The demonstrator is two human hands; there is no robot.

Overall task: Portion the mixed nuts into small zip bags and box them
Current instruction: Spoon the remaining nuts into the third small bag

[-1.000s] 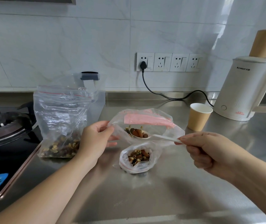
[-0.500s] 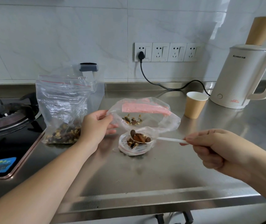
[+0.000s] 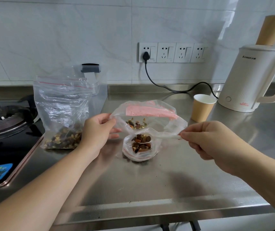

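1. Left hand: thumb and fingers pinch the left rim of a clear plastic bag with a pink strip, holding its mouth open above the steel counter; a few mixed nuts lie inside.
2. Right hand: fingertips pinch the handle end of a white plastic spoon, held roughly level.
3. Spoon bowl: loaded with mixed nuts, poised directly over the open mouth of a small clear zip bag with a red line, which stands on the counter, partly filled, just in front of the pink-strip bag.
4. Large clear zip bag: upright at the left beside the black gas hob, nuts in its bottom.
5. Brown paper cup and white electric kettle: at the right rear, near each other.
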